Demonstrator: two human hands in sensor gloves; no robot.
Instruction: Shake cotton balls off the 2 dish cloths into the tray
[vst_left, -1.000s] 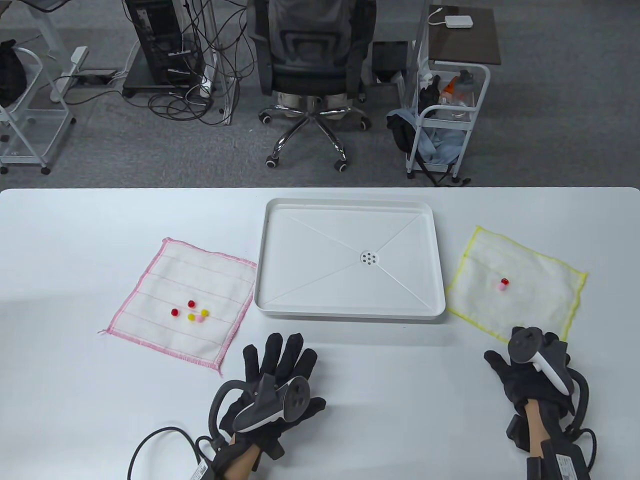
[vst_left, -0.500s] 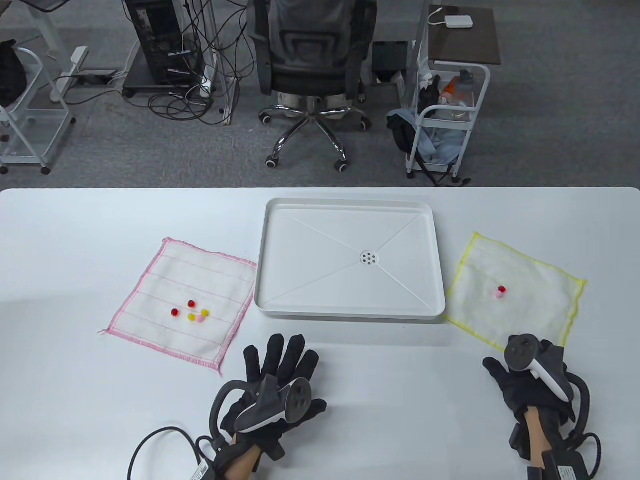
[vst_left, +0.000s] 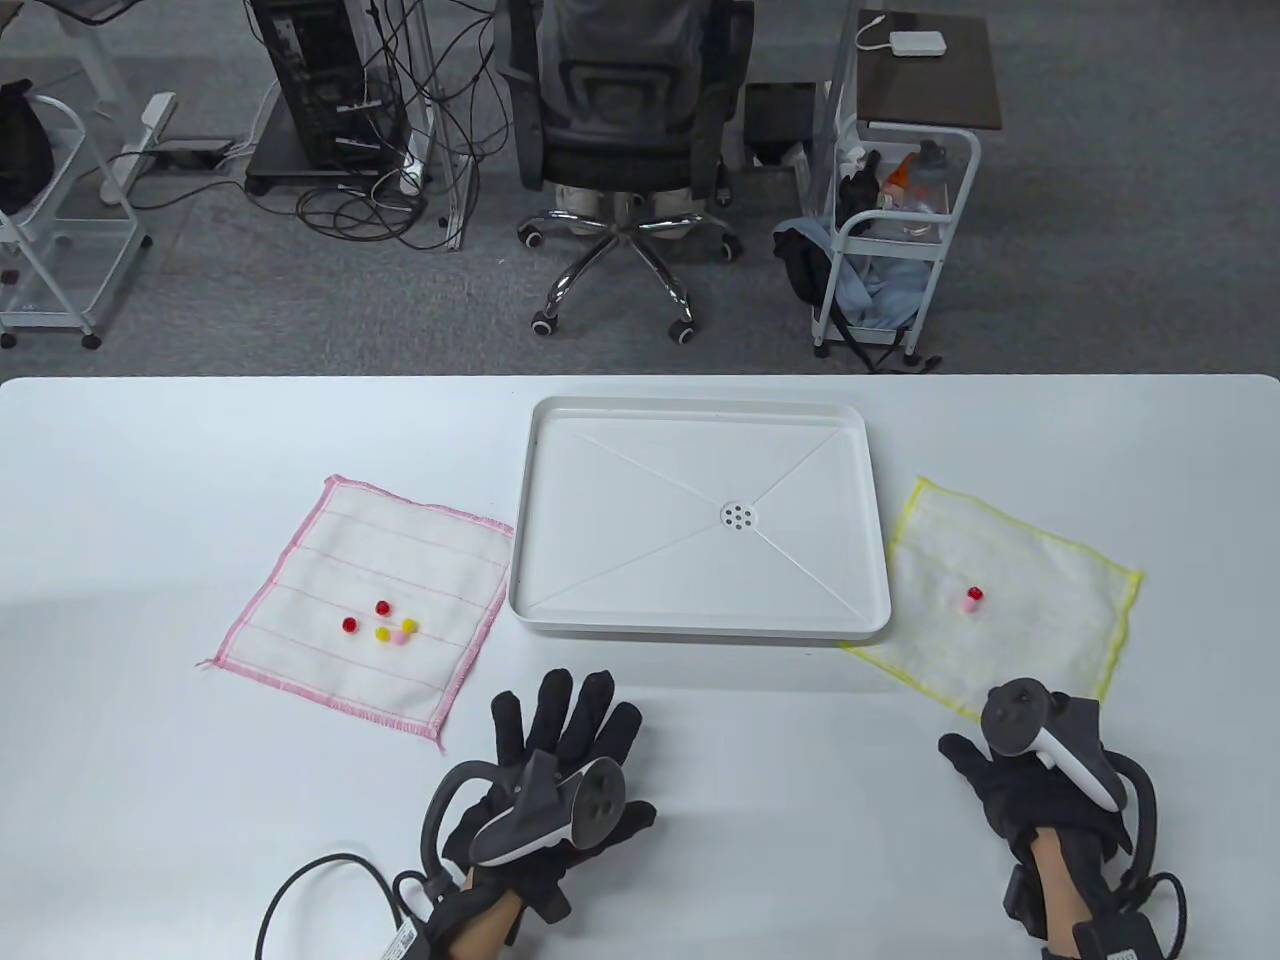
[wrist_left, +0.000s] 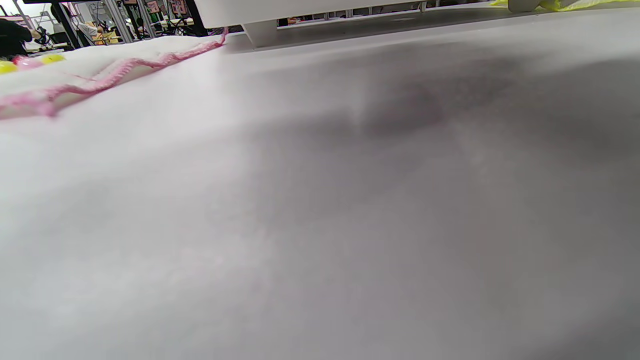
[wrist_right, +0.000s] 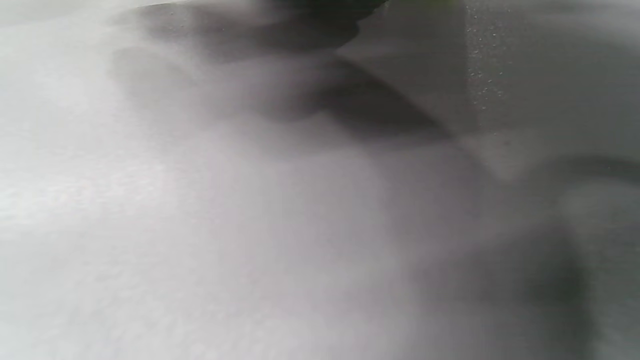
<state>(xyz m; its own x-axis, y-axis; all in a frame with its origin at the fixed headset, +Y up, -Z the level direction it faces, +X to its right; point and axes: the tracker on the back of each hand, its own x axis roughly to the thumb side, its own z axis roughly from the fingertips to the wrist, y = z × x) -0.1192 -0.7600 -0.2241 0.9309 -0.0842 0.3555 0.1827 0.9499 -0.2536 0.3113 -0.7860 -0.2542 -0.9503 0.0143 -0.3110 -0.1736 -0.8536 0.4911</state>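
Cotton balls (vst_left: 382, 621): we count five, red, yellow and pink, clustered on the pink-edged dish cloth (vst_left: 370, 590), flat on the table (vst_left: 150, 480) left of the tray (vst_left: 700, 625). Two more balls (vst_left: 973, 598), red and pink, on the yellow-edged dish cloth (vst_left: 1010, 600), right of the tray, its left edge just beside the rim. Left hand (vst_left: 555, 760): we note it flat on the table, fingers spread, holding nothing. Right hand (vst_left: 1020, 780): at the yellow cloth's near edge; fingers hidden under the tracker, so we cannot tell its grip.
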